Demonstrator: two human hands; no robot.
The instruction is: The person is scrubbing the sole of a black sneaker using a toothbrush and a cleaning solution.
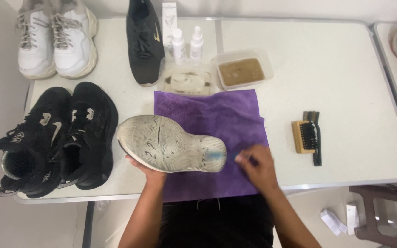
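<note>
Shoe: you hold the shoe (171, 143) sole-up over the purple cloth (226, 115), near the front edge of the white surface (336, 82).
Left hand: your left hand (145, 167) cups the shoe from beneath at its broad end, fingers wrapped onto the hidden upper.
Right hand: your right hand (258, 165) pinches a small brush (224, 156) with a pale blue head, which touches the narrow end of the sole; fingers closed tight on the handle.
Handling: the shoe looks light, with a stiff grooved sole and a soft upper; I judge the firm edge of the sole the safest place to grip, since the upper would give.
Nearby: black pair (56, 138) to your left, tub of brown water (241, 71) behind the cloth, wooden brush (305, 137) to your right.
</note>
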